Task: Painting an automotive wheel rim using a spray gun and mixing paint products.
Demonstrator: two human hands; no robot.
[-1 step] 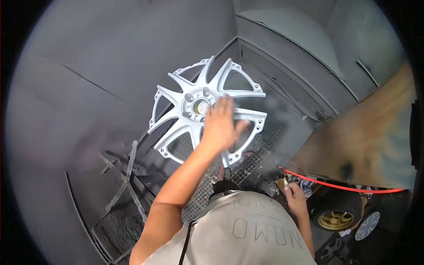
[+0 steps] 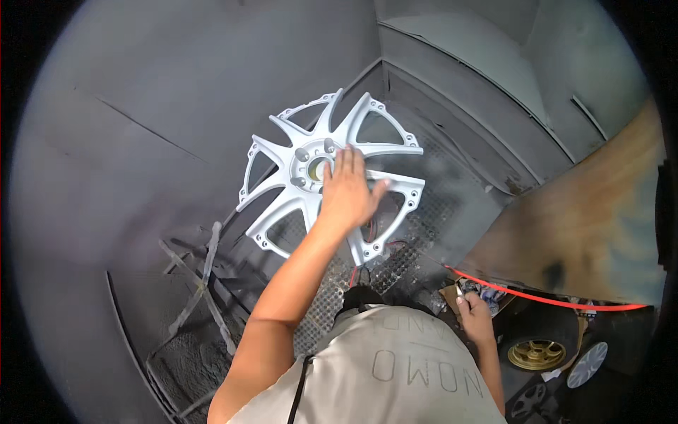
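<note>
A silver-white alloy wheel centre (image 2: 304, 196) with several forked spokes and bolt holes along its edge is held up face toward me. My left hand (image 2: 347, 194) lies over the right side of its hub, fingers stretched out and flat, thumb spread. The hub's round opening (image 2: 320, 169) shows in part beside the fingers. Low on the right, beside my body, my right hand (image 2: 474, 313) is closed on a small whitish object (image 2: 460, 290); most of it is hidden by the fingers. What supports the wheel is hidden beneath it.
Grey walls (image 2: 212, 63) meet in a corner behind the wheel, above a grated floor (image 2: 321, 311). A crossed metal stand (image 2: 205, 288) is at lower left. A brown panel (image 2: 572, 219) with a red edge strip stands right; a tyre with a gold rim (image 2: 537, 353) and a silver wheel cover (image 2: 587, 364) lie below.
My left hand has shifted slightly left and down over the hub, and its blur has lessened. The wheel and my right hand are nearly unchanged.
</note>
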